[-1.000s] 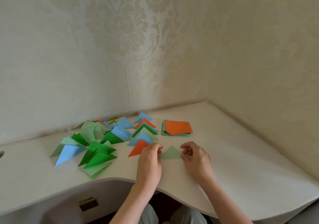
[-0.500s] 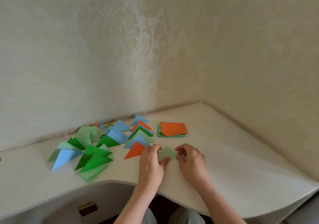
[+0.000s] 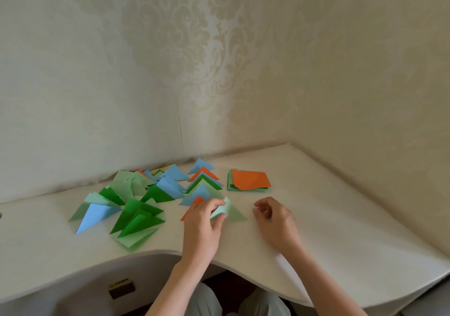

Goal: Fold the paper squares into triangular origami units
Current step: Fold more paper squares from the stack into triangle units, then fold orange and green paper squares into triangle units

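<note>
white curved desk (image 3: 341,230), patterned cream wallpaper (image 3: 194,48), brass drawer latch (image 3: 121,288)

My left hand (image 3: 203,220) pinched between thumb and fingers; my right hand (image 3: 276,220) hung loosely curled, holding nothing.

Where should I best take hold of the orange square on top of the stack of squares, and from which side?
Pinch the orange square at its near corner, coming from the front: that corner juts past the green sheets beneath, so it can probably be lifted alone.
</note>
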A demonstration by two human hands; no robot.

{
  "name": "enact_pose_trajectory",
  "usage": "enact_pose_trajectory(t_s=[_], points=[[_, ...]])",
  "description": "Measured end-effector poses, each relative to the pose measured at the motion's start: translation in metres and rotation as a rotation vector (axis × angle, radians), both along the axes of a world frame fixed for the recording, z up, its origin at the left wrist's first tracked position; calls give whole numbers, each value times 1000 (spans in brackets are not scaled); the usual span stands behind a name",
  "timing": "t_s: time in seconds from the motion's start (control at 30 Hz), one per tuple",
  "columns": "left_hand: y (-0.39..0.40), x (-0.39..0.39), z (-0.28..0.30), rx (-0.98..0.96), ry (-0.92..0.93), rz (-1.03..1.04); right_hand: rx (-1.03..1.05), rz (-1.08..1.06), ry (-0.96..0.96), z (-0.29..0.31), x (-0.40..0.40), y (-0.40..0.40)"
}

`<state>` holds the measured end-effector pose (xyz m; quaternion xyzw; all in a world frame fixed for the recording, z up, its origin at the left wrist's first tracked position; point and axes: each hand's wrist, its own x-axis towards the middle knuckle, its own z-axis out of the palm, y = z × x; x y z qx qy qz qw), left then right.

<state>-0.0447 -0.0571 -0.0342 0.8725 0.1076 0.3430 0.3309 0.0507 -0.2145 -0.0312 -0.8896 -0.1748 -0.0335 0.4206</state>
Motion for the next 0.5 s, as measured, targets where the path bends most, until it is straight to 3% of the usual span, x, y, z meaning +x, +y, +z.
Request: enact_pose_trajectory(t_s=[0.27, 0.5], points=[[53, -21, -4, -35, 111, 68, -65, 12, -262, 8, 18, 26], [62, -7, -11, 66, 129, 142, -189, -8, -311, 13, 35, 49]])
